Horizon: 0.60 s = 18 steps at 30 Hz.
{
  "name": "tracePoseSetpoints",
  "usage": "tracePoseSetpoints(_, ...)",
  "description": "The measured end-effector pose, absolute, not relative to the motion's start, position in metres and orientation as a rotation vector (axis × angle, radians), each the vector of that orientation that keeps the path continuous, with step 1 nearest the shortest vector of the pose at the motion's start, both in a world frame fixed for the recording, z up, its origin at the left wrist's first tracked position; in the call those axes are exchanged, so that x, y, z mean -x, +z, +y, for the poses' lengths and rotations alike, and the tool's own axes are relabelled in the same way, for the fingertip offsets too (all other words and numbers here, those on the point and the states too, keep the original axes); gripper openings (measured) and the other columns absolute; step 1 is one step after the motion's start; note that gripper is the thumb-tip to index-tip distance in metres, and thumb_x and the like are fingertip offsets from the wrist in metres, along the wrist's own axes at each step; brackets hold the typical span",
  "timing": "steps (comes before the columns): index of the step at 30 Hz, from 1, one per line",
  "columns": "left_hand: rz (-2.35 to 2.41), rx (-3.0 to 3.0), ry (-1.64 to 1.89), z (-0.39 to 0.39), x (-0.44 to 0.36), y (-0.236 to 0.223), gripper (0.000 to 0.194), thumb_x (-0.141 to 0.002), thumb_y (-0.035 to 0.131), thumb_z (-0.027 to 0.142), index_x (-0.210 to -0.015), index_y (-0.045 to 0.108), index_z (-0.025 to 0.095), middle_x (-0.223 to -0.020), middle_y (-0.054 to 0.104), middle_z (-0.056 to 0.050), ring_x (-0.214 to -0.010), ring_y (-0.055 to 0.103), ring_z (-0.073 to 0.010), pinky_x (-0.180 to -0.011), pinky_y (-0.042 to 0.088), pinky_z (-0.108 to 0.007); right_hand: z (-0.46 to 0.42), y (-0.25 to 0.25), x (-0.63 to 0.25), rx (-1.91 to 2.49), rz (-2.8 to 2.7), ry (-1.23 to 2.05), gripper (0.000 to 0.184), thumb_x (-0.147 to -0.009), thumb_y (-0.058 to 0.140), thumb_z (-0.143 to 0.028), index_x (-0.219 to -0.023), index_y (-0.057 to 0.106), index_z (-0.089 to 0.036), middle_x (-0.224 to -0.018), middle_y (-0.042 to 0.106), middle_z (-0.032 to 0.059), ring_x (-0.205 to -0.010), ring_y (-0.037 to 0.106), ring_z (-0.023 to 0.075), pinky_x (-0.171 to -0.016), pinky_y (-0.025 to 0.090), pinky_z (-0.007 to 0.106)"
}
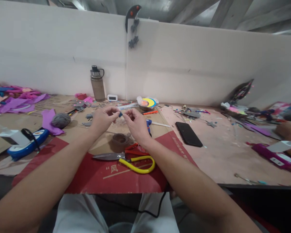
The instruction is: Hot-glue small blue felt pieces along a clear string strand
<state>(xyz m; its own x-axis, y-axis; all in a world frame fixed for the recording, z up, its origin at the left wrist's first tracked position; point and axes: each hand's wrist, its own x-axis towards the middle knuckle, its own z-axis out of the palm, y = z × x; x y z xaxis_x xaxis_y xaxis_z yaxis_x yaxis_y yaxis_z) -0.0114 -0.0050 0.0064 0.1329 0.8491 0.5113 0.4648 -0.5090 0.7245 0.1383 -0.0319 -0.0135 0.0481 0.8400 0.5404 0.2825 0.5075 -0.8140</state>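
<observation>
Clock bearings are running from the blue piece, with 12 pointing away from me.

Edges and room: a white wall (184, 64) is closing off 12 o'clock. The red sheet (87, 178) is lying under my forearms, its near edge running above my lap at 6. Pink tabletop (223, 155) is stretching at 4, between the black phone (189, 133), lying just past 3, and a magenta device (274, 156) farther right. A grey yarn ball (60, 120) is bounding 9; a bottle (97, 87) is standing upright between 10 and 11; a bowl (143, 104) is sitting near 2. At 6, a twine roll (120, 140) is resting close in, and yellow-handled scissors (123, 160) are lying nearer me, blades pointing to my left.

Blue piece (120, 114), one: tiny, dark blue, its shape too small and finger-covered to tell. It is sitting between my fingertips, above the tabletop.

Hands, two: my left hand (103, 119) and right hand (137, 124) are coming nearly together, thumbs and fingers pinching the piece from either side.
</observation>
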Motion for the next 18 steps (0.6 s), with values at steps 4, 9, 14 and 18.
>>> tracePoseSetpoints(4,1.210,-1.944,1.344,-0.008,0.008,0.004,0.018,-0.076,0.063,0.033,-0.081,0.067,0.016,-0.056,0.063,0.000,-0.046,0.054,-0.0100,-0.045,0.041,-0.020,-0.030,-0.012,-0.141,1.054,-1.498,0.520,0.022,-0.087,0.052,-0.038,-0.077,0.056,-0.019,-0.068,0.055,-0.0029,-0.062,0.046,0.0104,-0.062,0.035,0.024)
tracePoseSetpoints(9,1.141,-1.855,1.434,-0.008,0.006,0.002,0.017,-0.075,0.067,0.031,-0.081,0.067,0.015,-0.063,0.067,-0.003,-0.053,0.062,-0.0122,-0.050,0.049,-0.021,-0.033,-0.015,-0.138,1.055,-1.654,0.502,0.027,-0.092,0.044,-0.037,-0.077,0.057,-0.018,-0.070,0.056,-0.0021,-0.065,0.047,0.0108,-0.064,0.034,0.024)
tracePoseSetpoints(14,0.930,-1.496,1.591,0.004,0.011,0.006,0.010,-0.071,0.070,0.023,-0.073,0.064,0.015,-0.063,0.065,-0.001,-0.057,0.065,-0.0115,-0.050,0.049,-0.019,-0.040,-0.020,-0.136,0.999,-2.019,0.382,0.033,-0.095,0.037,-0.035,-0.079,0.059,-0.018,-0.076,0.060,0.0018,-0.073,0.051,0.0127,-0.069,0.036,0.025)
tracePoseSetpoints(18,0.713,-0.989,1.705,0.019,0.029,0.016,0.014,-0.067,0.071,0.017,-0.075,0.060,0.017,-0.059,0.061,0.003,-0.054,0.063,-0.0085,-0.043,0.042,-0.013,-0.036,-0.008,-0.155,1.157,-2.019,0.290,0.044,-0.097,0.031,-0.042,-0.079,0.063,-0.017,-0.081,0.065,0.0056,-0.077,0.056,0.0148,-0.071,0.037,0.026)
